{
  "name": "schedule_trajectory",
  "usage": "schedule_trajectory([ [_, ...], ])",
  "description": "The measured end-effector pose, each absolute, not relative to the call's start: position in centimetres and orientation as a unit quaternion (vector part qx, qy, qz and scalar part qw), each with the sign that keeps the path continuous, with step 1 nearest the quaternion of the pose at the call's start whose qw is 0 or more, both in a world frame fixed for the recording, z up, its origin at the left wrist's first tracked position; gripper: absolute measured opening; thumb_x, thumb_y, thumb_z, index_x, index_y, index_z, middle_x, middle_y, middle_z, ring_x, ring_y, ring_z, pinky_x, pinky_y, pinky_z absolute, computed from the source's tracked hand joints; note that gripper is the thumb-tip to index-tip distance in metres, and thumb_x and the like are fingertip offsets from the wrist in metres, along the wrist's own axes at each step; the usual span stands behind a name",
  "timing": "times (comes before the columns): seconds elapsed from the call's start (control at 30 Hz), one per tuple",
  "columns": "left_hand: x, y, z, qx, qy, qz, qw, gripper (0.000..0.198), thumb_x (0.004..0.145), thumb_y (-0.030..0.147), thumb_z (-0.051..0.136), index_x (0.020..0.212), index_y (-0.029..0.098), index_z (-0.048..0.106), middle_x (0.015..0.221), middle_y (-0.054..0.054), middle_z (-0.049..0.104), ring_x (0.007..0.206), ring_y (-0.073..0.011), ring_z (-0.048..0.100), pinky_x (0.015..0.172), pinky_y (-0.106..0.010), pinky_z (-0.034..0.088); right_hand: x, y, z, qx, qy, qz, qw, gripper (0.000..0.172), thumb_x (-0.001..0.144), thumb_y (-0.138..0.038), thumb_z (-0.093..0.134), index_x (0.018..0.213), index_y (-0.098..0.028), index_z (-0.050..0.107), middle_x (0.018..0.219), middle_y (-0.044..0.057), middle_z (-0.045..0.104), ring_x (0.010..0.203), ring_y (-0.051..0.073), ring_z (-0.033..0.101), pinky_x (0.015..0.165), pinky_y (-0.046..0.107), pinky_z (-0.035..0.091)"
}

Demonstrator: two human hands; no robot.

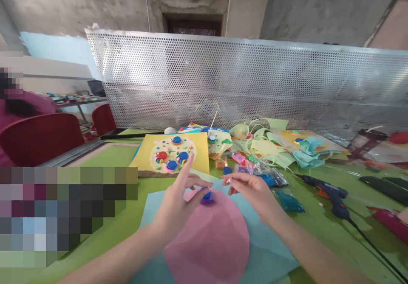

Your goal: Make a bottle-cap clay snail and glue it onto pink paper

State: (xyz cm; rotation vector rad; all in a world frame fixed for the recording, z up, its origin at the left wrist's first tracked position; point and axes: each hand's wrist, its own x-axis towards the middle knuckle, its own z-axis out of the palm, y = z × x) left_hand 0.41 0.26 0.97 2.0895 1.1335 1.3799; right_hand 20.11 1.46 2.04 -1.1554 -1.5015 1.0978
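A pink paper circle (219,237) lies on a light blue sheet (258,250) in front of me. At the circle's far edge is a blue bottle cap (207,195), with a purple patch beneath it. My left hand (181,195) is over the cap, its index finger raised and its thumb and another finger pinched together. Whatever that pinch holds is too small to make out. To the right, my right hand (250,190) pinches a tiny white piece (228,181) between thumb and fingers, apart from the cap.
A yellow sheet (143,152) with a decorated circle and caps lies beyond. Behind are packets of clay (288,202), green paper scraps (270,148) and another blue cap (227,170). A glue gun (331,195) lies right. A perforated metal panel (223,80) borders the table; someone sits left.
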Motion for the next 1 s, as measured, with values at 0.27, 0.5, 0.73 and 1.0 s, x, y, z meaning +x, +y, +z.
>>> schedule_trajectory([
  [0.27, 0.4, 0.4, 0.5, 0.775, 0.363, 0.477, 0.202, 0.062, 0.084, 0.016, 0.053, 0.137, 0.028, 0.023, 0.081, 0.005, 0.068, 0.078, -0.0126, 0.060, 0.081, -0.030, 0.047, 19.2, 0.7, 1.7, -0.451, -0.624, 0.498, 0.400, 0.020, 0.069, -0.034, 0.065, 0.079, -0.018, 0.068, 0.074, 0.002, 0.069, 0.065, 0.014, 0.062, 0.067, 0.028, 0.049],
  [0.5, 0.4, 0.3, 0.6, 0.780, 0.361, 0.478, 0.180, 0.047, 0.081, 0.019, 0.056, 0.125, 0.026, 0.040, 0.074, 0.004, 0.062, 0.068, -0.0124, 0.057, 0.070, -0.029, 0.048, 19.4, 0.7, 1.8, -0.453, -0.628, 0.505, 0.381, 0.031, 0.062, -0.045, 0.073, 0.070, -0.017, 0.062, 0.064, -0.001, 0.063, 0.064, 0.014, 0.060, 0.064, 0.026, 0.047],
  [0.73, 0.2, 0.5, 0.6, 0.799, 0.357, 0.446, 0.186, 0.041, 0.083, 0.015, 0.050, 0.122, 0.027, 0.047, 0.083, 0.001, 0.068, 0.074, -0.0125, 0.062, 0.068, -0.025, 0.051, 19.2, 0.7, 1.1, -0.393, -0.692, 0.496, 0.348, 0.036, 0.085, -0.047, 0.049, 0.076, -0.017, 0.065, 0.074, 0.003, 0.066, 0.064, 0.012, 0.060, 0.067, 0.026, 0.048],
  [1.0, 0.0, 1.0, 1.0, 0.755, 0.433, 0.425, 0.250, 0.040, 0.078, 0.016, 0.054, 0.116, 0.027, 0.054, 0.078, 0.004, 0.068, 0.070, -0.0125, 0.059, 0.067, -0.024, 0.047, 19.0, -0.6, 0.9, -0.354, -0.773, 0.491, 0.190, 0.019, 0.083, -0.018, 0.049, 0.080, -0.019, 0.067, 0.081, 0.002, 0.069, 0.073, 0.014, 0.062, 0.068, 0.024, 0.047],
])
